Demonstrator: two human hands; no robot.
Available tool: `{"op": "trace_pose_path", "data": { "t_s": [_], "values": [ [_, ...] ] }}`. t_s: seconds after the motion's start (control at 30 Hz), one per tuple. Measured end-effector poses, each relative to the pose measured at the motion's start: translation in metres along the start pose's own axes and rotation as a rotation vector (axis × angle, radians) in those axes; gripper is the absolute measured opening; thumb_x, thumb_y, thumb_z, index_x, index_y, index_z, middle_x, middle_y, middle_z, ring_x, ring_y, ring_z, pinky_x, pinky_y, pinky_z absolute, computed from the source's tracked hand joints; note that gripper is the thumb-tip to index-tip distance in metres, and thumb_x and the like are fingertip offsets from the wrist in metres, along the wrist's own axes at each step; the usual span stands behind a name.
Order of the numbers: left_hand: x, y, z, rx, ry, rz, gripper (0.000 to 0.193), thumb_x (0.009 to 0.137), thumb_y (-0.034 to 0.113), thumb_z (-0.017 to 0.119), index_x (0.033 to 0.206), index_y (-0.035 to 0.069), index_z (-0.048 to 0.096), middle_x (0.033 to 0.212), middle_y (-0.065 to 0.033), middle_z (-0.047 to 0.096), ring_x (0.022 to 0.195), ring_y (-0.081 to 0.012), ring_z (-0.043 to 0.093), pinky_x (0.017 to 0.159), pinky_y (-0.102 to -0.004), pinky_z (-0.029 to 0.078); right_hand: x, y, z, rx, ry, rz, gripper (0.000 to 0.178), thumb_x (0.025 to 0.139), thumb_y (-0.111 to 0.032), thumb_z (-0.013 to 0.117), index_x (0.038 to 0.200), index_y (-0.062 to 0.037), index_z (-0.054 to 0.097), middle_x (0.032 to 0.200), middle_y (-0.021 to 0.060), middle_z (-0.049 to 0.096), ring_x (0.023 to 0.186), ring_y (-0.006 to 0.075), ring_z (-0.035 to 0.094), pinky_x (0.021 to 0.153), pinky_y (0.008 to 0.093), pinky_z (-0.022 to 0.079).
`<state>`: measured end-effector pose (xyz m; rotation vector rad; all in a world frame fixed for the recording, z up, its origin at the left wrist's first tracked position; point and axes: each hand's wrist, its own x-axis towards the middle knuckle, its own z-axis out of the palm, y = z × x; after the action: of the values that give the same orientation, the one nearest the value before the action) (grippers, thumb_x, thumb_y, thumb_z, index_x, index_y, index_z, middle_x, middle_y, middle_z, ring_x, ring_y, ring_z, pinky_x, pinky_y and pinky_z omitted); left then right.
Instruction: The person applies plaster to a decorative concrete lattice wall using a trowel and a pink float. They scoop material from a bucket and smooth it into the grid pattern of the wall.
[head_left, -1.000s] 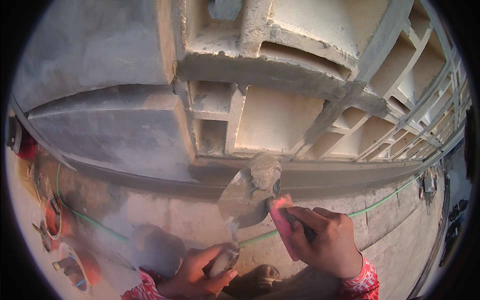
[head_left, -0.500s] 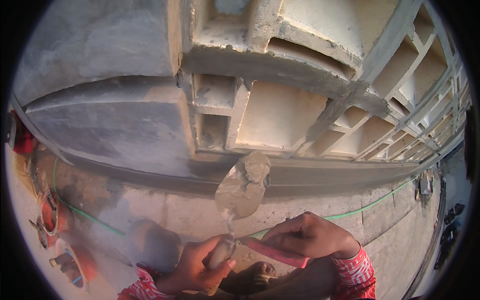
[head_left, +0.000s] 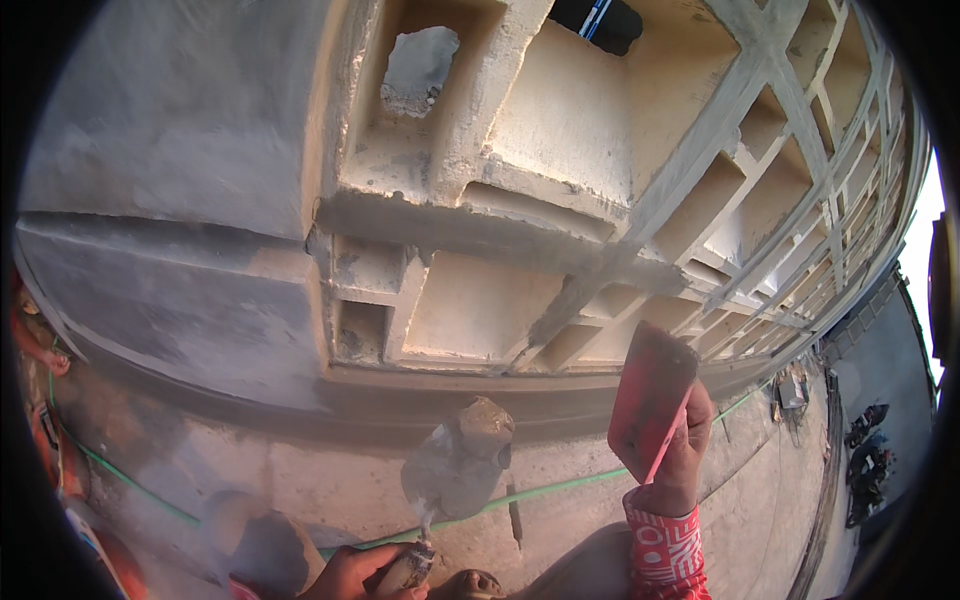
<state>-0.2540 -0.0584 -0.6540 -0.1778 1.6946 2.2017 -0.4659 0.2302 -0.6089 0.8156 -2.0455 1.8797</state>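
My left hand [head_left: 362, 574] is closed around the handle of a trowel [head_left: 425, 480] at the bottom of the view. A lump of wet grey mortar [head_left: 486, 428] lies on the far part of its blade. In my raised right hand [head_left: 684, 450] is a flat red float [head_left: 648, 400], its broad face smeared with grey. The float stands tilted in front of the patterned block wall [head_left: 490, 305], right of the trowel; I cannot tell whether it touches the wall. Grey mortar bands run along the wall's ribs, and some openings are broken through.
A smooth grey wall section [head_left: 180, 310] rises at the left. Along the paved ground runs a green hose [head_left: 560, 486]. Orange buckets [head_left: 115, 560] stand at lower left, near another person's hand [head_left: 52, 360]. Motorcycles [head_left: 868, 465] are at far right.
My right hand has lifted the float up and right, away from the trowel, turning it more upright. The view has shifted; the trowel with its mortar now sits lower and further left.
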Motion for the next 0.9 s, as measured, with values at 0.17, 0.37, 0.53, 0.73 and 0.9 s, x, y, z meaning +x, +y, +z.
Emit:
{"op": "trace_pose_path", "data": {
  "t_s": [0.17, 0.37, 0.53, 0.73, 0.9],
  "values": [
    [-0.003, 0.001, 0.003, 0.018, 0.038, 0.005, 0.032, 0.092, 0.019, 0.063, 0.117, -0.002, 0.063, 0.074, -0.0015, 0.059, 0.062, -0.0091, 0.055, 0.056, -0.027, 0.045, 0.017, 0.003, 0.024, -0.975, 0.053, -0.702, 0.04, 0.083, -0.012, 0.078, 0.119, 0.0017, 0.068, 0.076, 0.0099, 0.065, 0.056, 0.0175, 0.057, 0.051, 0.0266, 0.046],
    [-0.004, 0.003, 0.001, 0.017, 0.005, 0.053, 0.031, 0.092, 0.019, 0.063, 0.115, -0.003, 0.063, 0.074, -0.0017, 0.06, 0.061, -0.0091, 0.055, 0.055, -0.0274, 0.045, 0.024, 0.007, 0.044, -1.21, 0.123, -0.785, 0.042, 0.08, -0.014, 0.082, 0.119, -0.004, 0.072, 0.067, 0.0023, 0.057, 0.05, 0.0152, 0.052, 0.046, 0.0296, 0.042],
    [-0.001, -0.002, -0.004, 0.038, -0.019, 0.112, 0.031, 0.093, 0.017, 0.063, 0.117, -0.003, 0.062, 0.076, -0.0022, 0.061, 0.061, -0.0095, 0.055, 0.055, -0.0277, 0.045, 0.033, 0.011, 0.054, -1.367, 0.123, -0.814, 0.042, 0.079, -0.012, 0.079, 0.12, -0.0039, 0.072, 0.07, 0.002, 0.058, 0.05, 0.0142, 0.053, 0.046, 0.0292, 0.042],
    [-0.002, -0.001, -0.007, -0.023, 0.038, 0.06, 0.031, 0.094, 0.016, 0.063, 0.118, -0.003, 0.061, 0.079, -0.0021, 0.061, 0.062, -0.0101, 0.056, 0.055, -0.0281, 0.046, 0.017, 0.004, 0.058, -1.563, 0.195, -0.771, 0.041, 0.081, -0.012, 0.079, 0.12, -0.0041, 0.072, 0.069, 0.001, 0.056, 0.049, 0.0144, 0.052, 0.044, 0.029, 0.041],
    [0.001, -0.004, -0.011, -0.023, 0.011, 0.059, 0.03, 0.094, 0.016, 0.063, 0.118, -0.002, 0.06, 0.078, -0.0013, 0.06, 0.062, -0.0095, 0.056, 0.055, -0.0271, 0.046, 0.008, -0.023, 0.063, -1.404, 0.235, -0.672, 0.035, 0.087, -0.014, 0.075, 0.122, -0.0065, 0.072, 0.066, 0.0004, 0.049, 0.045, 0.0133, 0.046, 0.041, 0.0303, 0.037]
  ]
}}
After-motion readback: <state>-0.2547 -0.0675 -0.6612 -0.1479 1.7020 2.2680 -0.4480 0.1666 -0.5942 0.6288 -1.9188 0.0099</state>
